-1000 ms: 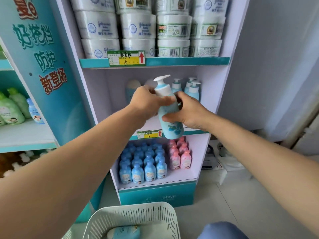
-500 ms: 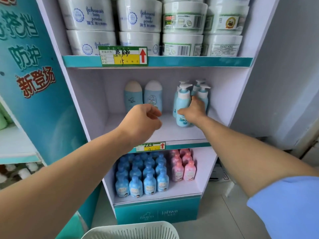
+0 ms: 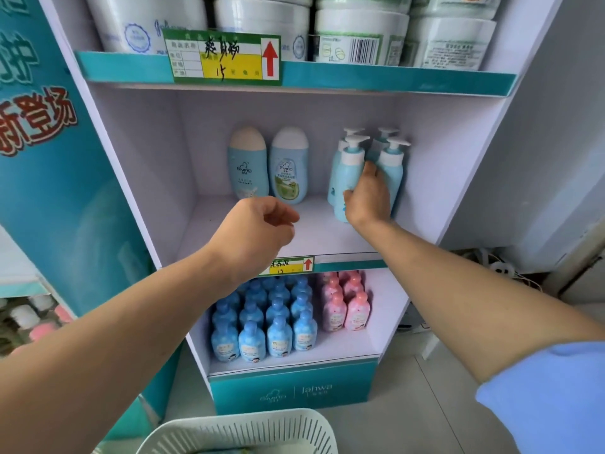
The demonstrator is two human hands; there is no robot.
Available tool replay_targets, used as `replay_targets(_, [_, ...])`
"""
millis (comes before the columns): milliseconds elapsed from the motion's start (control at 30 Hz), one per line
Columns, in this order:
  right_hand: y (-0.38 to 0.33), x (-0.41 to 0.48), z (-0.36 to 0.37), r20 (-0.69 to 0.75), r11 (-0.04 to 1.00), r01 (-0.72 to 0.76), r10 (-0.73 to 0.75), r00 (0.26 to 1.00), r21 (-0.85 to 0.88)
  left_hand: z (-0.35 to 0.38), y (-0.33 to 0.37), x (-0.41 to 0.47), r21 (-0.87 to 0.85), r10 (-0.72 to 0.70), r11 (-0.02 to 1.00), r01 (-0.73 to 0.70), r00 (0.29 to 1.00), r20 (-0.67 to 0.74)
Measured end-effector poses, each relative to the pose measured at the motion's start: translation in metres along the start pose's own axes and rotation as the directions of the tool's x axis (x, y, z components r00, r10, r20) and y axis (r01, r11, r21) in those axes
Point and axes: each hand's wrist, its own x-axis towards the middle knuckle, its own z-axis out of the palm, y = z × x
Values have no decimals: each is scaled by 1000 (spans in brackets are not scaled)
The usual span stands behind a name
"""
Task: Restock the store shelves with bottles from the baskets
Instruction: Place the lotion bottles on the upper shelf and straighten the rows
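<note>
A blue pump bottle (image 3: 347, 178) stands upright on the middle shelf (image 3: 314, 234), at the front of a group of like pump bottles (image 3: 391, 172) on the right. My right hand (image 3: 368, 196) grips its lower body, thumb in front and fingers behind it. My left hand (image 3: 252, 234) hovers over the shelf's front part, loosely curled and holding nothing. Two blue cap bottles (image 3: 268, 168) stand at the back left of the same shelf. A white basket (image 3: 235, 432) sits on the floor below; only its rim shows.
White tubs (image 3: 262, 24) fill the top shelf behind a price tag (image 3: 226, 59). Small blue bottles (image 3: 265, 319) and pink bottles (image 3: 345, 303) fill the lower shelf. A teal display panel (image 3: 42, 142) stands at the left. A grey wall and cables lie to the right.
The pump bottle has gone from mid-air in both hands to standing on the middle shelf. My left hand has let go and drawn back; my right hand stays on the bottle.
</note>
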Motion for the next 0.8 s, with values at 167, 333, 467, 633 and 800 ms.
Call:
replay_targets(167, [0, -10, -12, -57, 996, -63, 67, 996, 66, -3, 2, -14, 59, 8, 998, -9, 1000, 19])
replay_targets(333, [-10, -28, -38, 11, 991, 73, -75, 997, 108, -9, 1, -35, 88, -20, 996, 16, 999, 41])
replay_targets(467, [-25, -80, -57, 84, 916, 266, -303, 949, 302, -9, -15, -62, 127, -94, 988, 83, 992, 80])
replay_targets(633, [-24, -181, -59, 199, 812, 342, -477, 856, 472, 1, -79, -95, 197, -265, 952, 233, 952, 155])
replay_targets(800, [-2, -267, -15, 506, 852, 291, -499, 703, 435, 16, -167, -130, 291, -460, 872, 395, 863, 207])
